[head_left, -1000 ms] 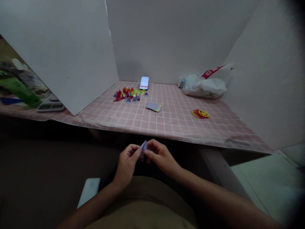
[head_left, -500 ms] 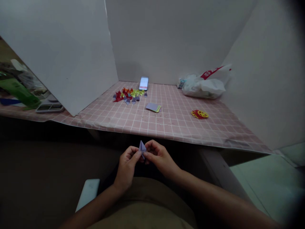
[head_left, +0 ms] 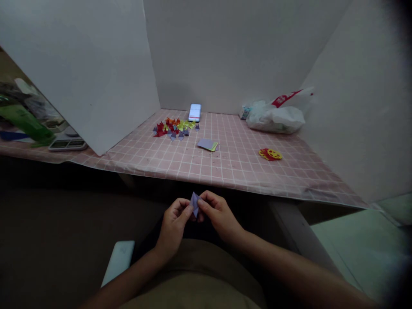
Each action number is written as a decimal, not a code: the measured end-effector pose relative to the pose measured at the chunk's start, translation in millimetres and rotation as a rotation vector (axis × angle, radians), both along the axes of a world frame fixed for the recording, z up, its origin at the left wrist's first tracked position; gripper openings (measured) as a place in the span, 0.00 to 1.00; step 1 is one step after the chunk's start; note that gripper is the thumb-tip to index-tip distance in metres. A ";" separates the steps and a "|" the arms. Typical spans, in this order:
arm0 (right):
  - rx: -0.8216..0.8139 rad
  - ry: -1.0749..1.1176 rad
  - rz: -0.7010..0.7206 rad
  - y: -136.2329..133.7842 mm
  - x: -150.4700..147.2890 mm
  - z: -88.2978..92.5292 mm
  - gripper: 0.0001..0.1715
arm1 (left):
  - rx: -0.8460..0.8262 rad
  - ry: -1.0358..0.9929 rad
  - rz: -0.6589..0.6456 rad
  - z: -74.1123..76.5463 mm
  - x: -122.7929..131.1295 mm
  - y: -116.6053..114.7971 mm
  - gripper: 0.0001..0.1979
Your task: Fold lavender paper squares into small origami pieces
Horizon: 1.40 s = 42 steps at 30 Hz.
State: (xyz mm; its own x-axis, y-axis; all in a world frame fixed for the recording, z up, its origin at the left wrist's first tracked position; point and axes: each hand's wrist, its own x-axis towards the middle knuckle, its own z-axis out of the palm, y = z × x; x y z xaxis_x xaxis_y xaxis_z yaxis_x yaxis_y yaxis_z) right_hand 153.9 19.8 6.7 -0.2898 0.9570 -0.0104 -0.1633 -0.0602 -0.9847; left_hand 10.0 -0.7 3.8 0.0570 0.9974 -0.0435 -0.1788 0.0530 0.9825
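A small purple origami paper (head_left: 195, 202), folded to a pointed diamond, is held over my lap in front of the table edge. My left hand (head_left: 175, 219) pinches its left side between thumb and fingers. From the right, my right hand (head_left: 219, 214) grips the same paper, thumb on its front face. Fingertips behind the paper are partly hidden. On the table beyond lie a stack of square paper sheets (head_left: 207, 144), purple on top with yellow-green below, and a cluster of folded paper pieces (head_left: 172, 128) in red, orange, yellow and purple.
A lit phone (head_left: 195, 112) leans near the back wall. To the right are a white plastic bag (head_left: 277, 118) and a red and yellow pile (head_left: 270, 154). A scale (head_left: 68, 143) and green bottle (head_left: 24, 120) sit beyond the left panel (head_left: 96, 86). A white flat object (head_left: 119, 262) lies beside me.
The purple paper has shifted slightly right and now shows a wider diamond face. My right thumb has moved up along its side; my left hand follows a little to the right.
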 end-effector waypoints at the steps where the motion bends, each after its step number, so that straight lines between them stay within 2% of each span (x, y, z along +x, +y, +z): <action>1: 0.011 -0.012 0.011 -0.2 0.2 -0.2 0.13 | -0.003 -0.004 0.005 -0.6 -0.3 0.1 0.08; 6: 0.043 -0.050 0.036 -1.2 1.2 1.1 0.14 | 0.012 -0.009 -0.012 -4.6 -2.6 0.0 0.09; 13: 0.133 -0.162 -0.063 0.6 3.6 1.6 0.09 | -0.010 0.014 -0.034 -5.0 -3.8 -0.2 0.09; 16: 0.271 -0.303 -0.135 0.6 4.6 1.0 0.04 | -0.031 0.050 -0.035 -2.9 -3.1 -0.7 0.09; 19: 0.477 -0.472 -0.182 0.1 6.0 1.0 0.06 | -0.030 0.084 -0.020 -2.1 -1.8 -1.0 0.11; 22: 0.634 -0.638 -0.172 -0.4 7.6 0.8 0.08 | -0.013 0.136 0.005 -2.0 -0.5 -1.1 0.11; 26: 0.740 -0.807 -0.143 -1.5 8.4 1.2 0.10 | 0.042 0.224 0.027 -2.0 -0.2 -1.7 0.10; 29: 0.760 -0.787 -0.154 -2.7 7.7 2.0 0.10 | 0.074 0.270 0.048 -1.7 -1.3 -2.3 0.09; 36: 0.679 -0.686 -0.206 -1.9 9.2 0.5 0.05 | 0.057 0.142 -0.010 -2.3 -2.1 -2.6 0.10; 42: 0.699 -0.684 -0.191 -2.5 8.0 3.1 0.06 | 0.091 0.175 -0.003 -5.8 -2.0 -2.7 0.08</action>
State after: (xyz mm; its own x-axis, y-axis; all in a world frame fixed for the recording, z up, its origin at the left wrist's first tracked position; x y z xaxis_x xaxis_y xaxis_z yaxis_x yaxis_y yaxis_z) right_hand 161.9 17.3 9.9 -0.2720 0.8420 0.4659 0.5063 0.5370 -0.6748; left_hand 7.9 -3.4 -2.0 0.0592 0.9975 0.0376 -0.0043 -0.0374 0.9993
